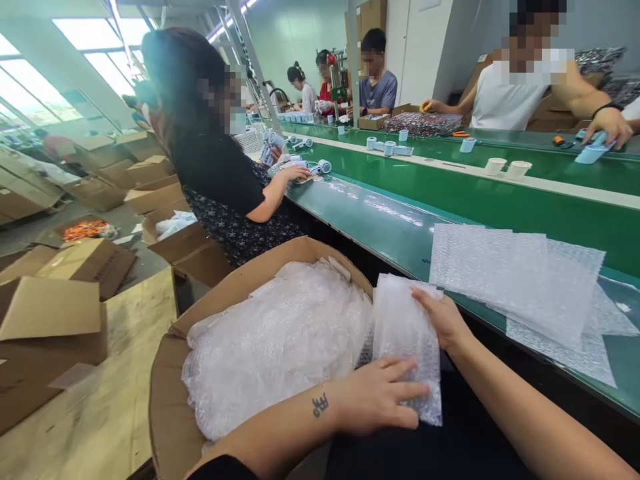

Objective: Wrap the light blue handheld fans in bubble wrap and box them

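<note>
A small stack of clear bubble wrap bags (403, 327) stands upright over my lap, beside a carton's right edge. My right hand (443, 317) grips its upper right edge, thumb on the near face. Against its lower part lies my left hand (385, 393), fingers spread and flat, holding nothing. The large open cardboard box (167, 393) to the left is heaped with more loose bubble wrap bags (280, 340). On the bench to the right, several flat bubble wrap sheets or bags (515, 273) overlap in a loose pile.
A green conveyor belt (425, 183) runs past the bench, carrying light-blue parts (390, 147) and two white cups (519, 170). A co-worker in black (215, 153) handles parts at the left; others sit across. Open cartons (55, 327) crowd the floor at left.
</note>
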The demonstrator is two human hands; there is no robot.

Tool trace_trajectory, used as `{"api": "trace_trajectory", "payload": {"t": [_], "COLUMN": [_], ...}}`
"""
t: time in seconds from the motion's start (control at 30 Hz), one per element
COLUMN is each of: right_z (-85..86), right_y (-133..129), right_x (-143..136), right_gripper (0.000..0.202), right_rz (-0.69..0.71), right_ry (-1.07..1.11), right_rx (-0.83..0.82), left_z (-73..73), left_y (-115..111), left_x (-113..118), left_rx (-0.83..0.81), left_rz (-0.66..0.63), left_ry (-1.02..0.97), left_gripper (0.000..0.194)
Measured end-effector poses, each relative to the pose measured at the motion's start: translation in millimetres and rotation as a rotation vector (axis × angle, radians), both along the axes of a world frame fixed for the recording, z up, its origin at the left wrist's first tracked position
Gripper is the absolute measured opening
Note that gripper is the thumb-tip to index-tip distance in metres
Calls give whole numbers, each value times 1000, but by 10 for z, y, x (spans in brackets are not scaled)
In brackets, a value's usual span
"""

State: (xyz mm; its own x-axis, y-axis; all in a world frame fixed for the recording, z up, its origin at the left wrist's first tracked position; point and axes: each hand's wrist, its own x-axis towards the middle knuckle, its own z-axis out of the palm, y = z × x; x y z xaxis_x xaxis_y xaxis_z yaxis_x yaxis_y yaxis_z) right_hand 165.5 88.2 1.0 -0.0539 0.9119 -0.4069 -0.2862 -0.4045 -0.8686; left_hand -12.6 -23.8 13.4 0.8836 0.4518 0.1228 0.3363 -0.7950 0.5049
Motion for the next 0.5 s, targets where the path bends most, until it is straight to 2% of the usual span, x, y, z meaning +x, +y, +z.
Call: {"api": "trace_trajectory", "payload": {"t": [0.03, 0.07, 0.1, 0.13, 0.17, 0.2, 0.27, 0.3, 0.37, 0.43, 0.5], "right_z": [5, 22, 50, 87, 131, 179, 269, 305, 342, 336, 305], "right_y": [16, 31, 42, 49, 49, 44, 20, 6, -18, -26, -20], "right_x": [6, 13, 18, 20, 20, 18, 15, 18, 38, 71, 104], "right_gripper": [41, 40, 40, 39, 39, 39, 39, 39, 40, 39, 38], "right_rz": [-7, -1, 14, 39, 75, 115, 180, 201, 227, 243, 252], "right_ry": [-27, -60, -106, -169, -247, -332, -471, -511, -531, -511, -457], "right_rx": [8, 21, 47, 88, 138, 190, 270, 292, 303, 310, 310], "left_z": [-72, -148, -230, -320, -418, -520, -723, -816, -959, -1016, -969], "left_y": [55, 144, 261, 393, 525, 641, 777, 789, 720, 596, 492], "left_x": [-105, -237, -394, -569, -752, -933, -1246, -1363, -1513, -1578, -1600], "left_rx": [-165, -317, -429, -488, -467, -441, -438, -447, -452, -413, -339], "left_rz": [79, 271, 560, 929, 1362, 1523, 1720, 1770, 1846, 1856, 1836], "left_ry": [-65, -111, -135, -133, -97, -62, 4, 29, 47, 9, -69], "left_gripper": [16, 14, 13, 14, 15, 22, 34, 36, 26, 9, 10]}}
